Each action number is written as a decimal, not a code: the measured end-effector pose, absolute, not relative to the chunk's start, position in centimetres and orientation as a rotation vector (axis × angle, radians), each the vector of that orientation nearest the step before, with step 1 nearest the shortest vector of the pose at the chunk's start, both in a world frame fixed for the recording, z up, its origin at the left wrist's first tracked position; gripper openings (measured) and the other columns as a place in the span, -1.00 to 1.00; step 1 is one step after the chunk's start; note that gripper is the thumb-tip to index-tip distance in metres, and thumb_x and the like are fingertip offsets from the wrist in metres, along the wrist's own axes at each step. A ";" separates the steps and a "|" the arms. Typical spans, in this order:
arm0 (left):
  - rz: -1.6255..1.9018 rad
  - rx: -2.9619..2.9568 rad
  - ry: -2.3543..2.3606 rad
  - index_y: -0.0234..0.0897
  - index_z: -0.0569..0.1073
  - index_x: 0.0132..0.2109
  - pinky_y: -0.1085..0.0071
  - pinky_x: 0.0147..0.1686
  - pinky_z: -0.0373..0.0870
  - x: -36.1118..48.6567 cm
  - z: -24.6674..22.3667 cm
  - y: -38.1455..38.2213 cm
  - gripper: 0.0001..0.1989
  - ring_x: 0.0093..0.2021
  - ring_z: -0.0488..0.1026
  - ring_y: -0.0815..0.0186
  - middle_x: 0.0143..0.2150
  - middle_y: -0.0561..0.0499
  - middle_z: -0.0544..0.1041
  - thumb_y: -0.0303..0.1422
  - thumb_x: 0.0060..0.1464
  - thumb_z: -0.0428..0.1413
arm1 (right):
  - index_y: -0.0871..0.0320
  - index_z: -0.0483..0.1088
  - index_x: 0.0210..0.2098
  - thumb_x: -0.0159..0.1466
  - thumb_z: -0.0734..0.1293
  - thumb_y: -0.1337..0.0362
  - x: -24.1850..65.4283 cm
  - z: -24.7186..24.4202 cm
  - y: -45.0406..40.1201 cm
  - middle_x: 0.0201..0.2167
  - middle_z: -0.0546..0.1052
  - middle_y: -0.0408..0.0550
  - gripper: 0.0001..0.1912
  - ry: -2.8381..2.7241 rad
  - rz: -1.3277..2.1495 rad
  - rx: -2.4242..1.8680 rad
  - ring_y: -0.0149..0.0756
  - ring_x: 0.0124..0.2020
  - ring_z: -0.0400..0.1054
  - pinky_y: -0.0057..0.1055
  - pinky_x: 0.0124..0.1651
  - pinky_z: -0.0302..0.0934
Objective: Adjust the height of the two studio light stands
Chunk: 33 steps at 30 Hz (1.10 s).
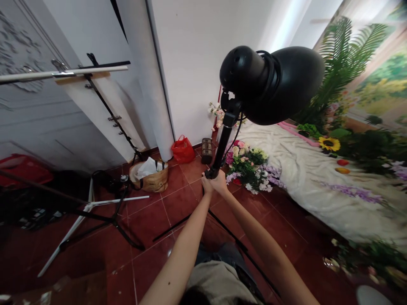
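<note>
A black studio lamp [270, 82] with a wide shade sits on top of a black stand pole [224, 142] in front of me, its cable coiled around the lamp's body. Both of my hands are wrapped round the pole's lower part, close together. My left hand [207, 184] is on the left side and my right hand [220, 181] presses against it on the right. Thin black legs of the stand [229, 232] spread over the red tiles below my wrists.
Left are light stands [111, 220], a wicker basket [152, 180] and a clamped backdrop [104, 106]. A red bag [183, 150] and brown case [206, 151] lie by the wall. Flowers [248, 163] edge a cream cloth [305, 169] on the right, with palm leaves [346, 55] behind.
</note>
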<state>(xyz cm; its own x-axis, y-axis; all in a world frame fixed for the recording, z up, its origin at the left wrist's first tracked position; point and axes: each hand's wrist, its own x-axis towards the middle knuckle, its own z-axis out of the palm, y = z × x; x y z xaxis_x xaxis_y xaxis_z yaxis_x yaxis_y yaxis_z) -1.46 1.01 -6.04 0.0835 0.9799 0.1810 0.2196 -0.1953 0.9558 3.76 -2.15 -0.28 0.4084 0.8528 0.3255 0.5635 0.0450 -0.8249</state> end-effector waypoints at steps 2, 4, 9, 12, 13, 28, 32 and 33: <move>1.198 1.607 1.296 -0.37 0.48 -0.26 0.41 -0.35 0.33 -1.5 -5.7 0.9 -0.81 -0.36 0.46 0.24 -0.34 -0.15 0.56 -0.35 0.02 0.05 | 0.16 0.40 -0.43 -0.04 0.38 0.17 4.5 0.2 -2.0 -0.36 0.54 0.00 -0.78 -1.360 0.418 -1.551 -0.16 -0.27 0.41 -0.25 -0.13 0.28; 1.186 1.673 1.333 -0.34 0.49 -0.23 0.42 -0.36 0.32 -1.6 -5.2 0.7 -0.78 -0.35 0.48 0.23 -0.34 -0.14 0.56 -0.32 0.00 0.07 | 0.18 0.41 -0.39 -0.04 0.38 0.17 5.0 0.8 -1.8 -0.34 0.55 0.00 -0.75 -1.392 0.513 -1.467 -0.18 -0.28 0.41 -0.26 -0.15 0.30; 1.153 1.827 1.373 -0.31 0.49 -0.40 0.47 -0.42 0.28 -1.6 -4.7 0.5 -0.86 -0.39 0.48 0.25 -0.42 -0.11 0.54 -0.32 -0.09 0.10 | 0.21 0.39 -0.40 -0.03 0.40 0.11 5.0 3.6 -1.4 -0.46 0.54 0.02 -0.69 -1.273 0.554 -1.452 -0.16 -0.37 0.43 -0.28 -0.28 0.34; 1.170 1.865 1.426 -0.31 0.47 -0.47 0.48 -0.47 0.24 -1.5 -4.7 0.4 -0.84 -0.47 0.44 0.30 -0.50 -0.07 0.51 -0.29 -0.12 0.12 | 0.20 0.39 -0.40 -0.01 0.40 0.05 4.8 6.6 -1.2 -0.46 0.55 0.02 -0.66 -1.243 0.512 -1.383 -0.17 -0.37 0.44 -0.27 -0.27 0.35; 1.183 1.870 1.436 -0.31 0.46 -0.48 0.48 -0.47 0.24 -1.4 -4.6 0.3 -0.82 -0.48 0.43 0.31 -0.52 -0.07 0.49 -0.26 -0.11 0.12 | 0.20 0.39 -0.42 0.00 0.40 0.04 4.9 7.8 -1.1 -0.47 0.54 0.01 -0.66 -1.263 0.514 -1.352 -0.18 -0.39 0.45 -0.28 -0.28 0.35; 1.261 1.808 1.531 -0.31 0.45 -0.51 0.50 -0.50 0.20 -0.7 -4.2 0.1 -0.73 -0.51 0.41 0.36 -0.55 -0.04 0.44 -0.20 -0.02 0.10 | 0.15 0.33 -0.46 0.00 0.40 -0.09 5.1 20.0 -0.6 -0.53 0.48 -0.08 -0.57 -1.366 0.360 -1.223 -0.28 -0.49 0.39 -0.34 -0.39 0.34; 1.238 1.742 1.556 -0.31 0.46 -0.48 0.50 -0.50 0.21 -0.3 -4.3 0.0 -0.79 -0.50 0.41 0.35 -0.52 -0.03 0.46 -0.25 -0.04 0.11 | 0.14 0.30 -0.48 -0.02 0.40 -0.12 5.3 20.7 -0.7 -0.55 0.45 -0.11 -0.55 -1.397 0.253 -1.265 -0.30 -0.46 0.34 -0.35 -0.36 0.32; 1.243 1.734 1.553 -0.31 0.46 -0.48 0.50 -0.49 0.21 -0.2 -4.3 0.0 -0.80 -0.49 0.42 0.35 -0.51 -0.03 0.46 -0.26 -0.05 0.11 | 0.14 0.30 -0.48 -0.01 0.40 -0.12 5.3 20.8 -0.8 -0.55 0.44 -0.11 -0.55 -1.408 0.238 -1.269 -0.30 -0.45 0.34 -0.35 -0.35 0.31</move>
